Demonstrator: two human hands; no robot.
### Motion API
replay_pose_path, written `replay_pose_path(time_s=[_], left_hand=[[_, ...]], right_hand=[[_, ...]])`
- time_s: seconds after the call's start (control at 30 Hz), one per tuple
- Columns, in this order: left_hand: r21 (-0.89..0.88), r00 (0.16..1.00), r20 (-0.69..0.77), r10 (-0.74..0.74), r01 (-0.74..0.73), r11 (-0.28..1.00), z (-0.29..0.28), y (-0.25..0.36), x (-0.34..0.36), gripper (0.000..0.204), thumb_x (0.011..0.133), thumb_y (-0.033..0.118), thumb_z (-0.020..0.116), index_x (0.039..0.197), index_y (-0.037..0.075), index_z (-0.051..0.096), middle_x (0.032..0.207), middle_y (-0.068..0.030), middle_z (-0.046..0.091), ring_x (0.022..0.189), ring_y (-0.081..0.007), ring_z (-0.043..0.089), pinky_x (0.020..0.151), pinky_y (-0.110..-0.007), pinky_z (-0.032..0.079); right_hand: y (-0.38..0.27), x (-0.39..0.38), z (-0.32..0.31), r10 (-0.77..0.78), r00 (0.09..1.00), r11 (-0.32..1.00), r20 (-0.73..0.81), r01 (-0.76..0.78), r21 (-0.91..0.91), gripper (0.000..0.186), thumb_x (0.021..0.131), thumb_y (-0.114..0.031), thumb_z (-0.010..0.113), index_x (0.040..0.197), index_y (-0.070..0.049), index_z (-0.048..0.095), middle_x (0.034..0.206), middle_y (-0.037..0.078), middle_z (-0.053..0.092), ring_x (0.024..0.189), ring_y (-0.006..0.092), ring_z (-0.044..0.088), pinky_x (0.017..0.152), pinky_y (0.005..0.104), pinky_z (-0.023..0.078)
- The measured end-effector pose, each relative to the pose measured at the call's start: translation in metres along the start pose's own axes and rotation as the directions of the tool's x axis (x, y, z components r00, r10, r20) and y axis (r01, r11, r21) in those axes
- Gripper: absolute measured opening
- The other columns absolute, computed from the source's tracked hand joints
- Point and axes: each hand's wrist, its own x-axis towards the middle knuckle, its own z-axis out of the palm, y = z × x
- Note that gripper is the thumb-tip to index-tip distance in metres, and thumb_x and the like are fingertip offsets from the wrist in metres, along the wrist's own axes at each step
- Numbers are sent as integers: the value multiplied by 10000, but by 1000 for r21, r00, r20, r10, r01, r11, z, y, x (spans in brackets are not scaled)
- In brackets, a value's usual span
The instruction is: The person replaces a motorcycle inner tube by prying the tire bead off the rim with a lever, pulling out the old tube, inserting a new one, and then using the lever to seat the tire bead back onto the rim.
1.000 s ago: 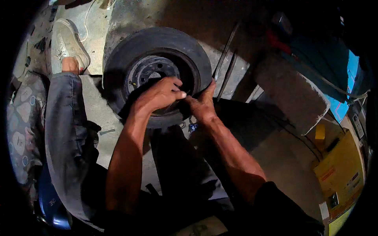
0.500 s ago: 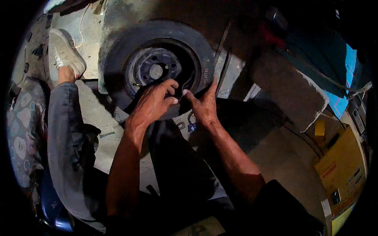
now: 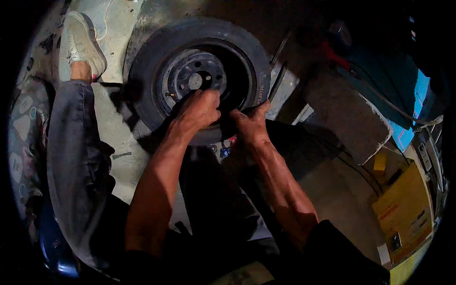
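A black tyre on a dark steel wheel lies in front of me, its open rim facing up. My left hand is closed in a fist over the near edge of the rim; whatever its fingers hold is hidden. Close to its right, my right hand grips the tyre's near-right sidewall, thumb on top and fingers over the outer edge. A small brass-coloured valve stem shows at the left inside of the wheel. The gap between my hands is in shadow.
Another person's grey trouser leg and pale shoe are at the left. A small blue object lies below the tyre. To the right stand a brown block-like object and a yellow box, with dark cables between.
My left fingers have curled tighter into a fist, and the thin loop seen between my hands no longer shows. The whole view has shifted slightly.
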Motion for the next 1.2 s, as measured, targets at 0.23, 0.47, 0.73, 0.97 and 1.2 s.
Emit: replay_pose_path(time_s=[0.23, 0.47, 0.73, 0.97, 1.2], left_hand=[[425, 994, -106, -8, 53, 904, 7, 29, -4, 209, 817, 72, 657, 1008, 73, 743, 986, -174, 750, 990, -379, 713, 857, -450, 568], [395, 999, -49, -1, 20, 918, 12, 19, -2, 162, 826, 74, 660, 951, 52, 760, 1020, -193, 740, 998, -382, 710, 848, -454, 572], [229, 1000, 26, 6, -11, 973, 26, 31, -67, 721, 781, 191, 793, 1398, -33, 496, 1376, -236, 540, 1299, -408, 496, 1078, -483, 420], [622, 934, -308, 181, 54, 781, 61, -6, -74, 925, 631, 213, 919, 1390, -39, 453, 1339, -194, 486, 1249, -363, 480, 1055, -475, 420], [666, 883, -345, 318, -8, 746, 52, -6, -65, 333, 767, 78, 714, 1079, 2, 627, 1092, -144, 590, 1063, -307, 556, 936, -400, 472]], right_hand=[[3, -2, -3, 8, 996, 995, -84, -16, -95, 1067, 758, -84, 807, 1503, 8, 48, 1475, 245, 314, 1378, 342, 355, 1152, 398, 298], [2, -6, -2, -27, 1000, 1000, -17, 27, -4, 1117, 772, -158, 822, 1523, 42, 21, 1512, 270, 282, 1416, 350, 313, 1169, 388, 277], [14, -3, -3, -312, 940, 879, -141, 229, -418, 988, 807, -157, 811, 1532, 16, 162, 1486, 257, 385, 1379, 379, 405, 1152, 401, 345], [-30, -20, -18, -596, 418, -94, 686, 812, -576, 596, 822, -149, 692, 1377, 7, 537, 1393, 189, 539, 1349, 393, 473, 1194, 521, 278], [-32, -4, -14, -454, 321, -380, 831, 774, -506, 410, 862, -142, 616, 1261, -55, 651, 1282, 126, 623, 1303, 302, 509, 1145, 498, 322]])
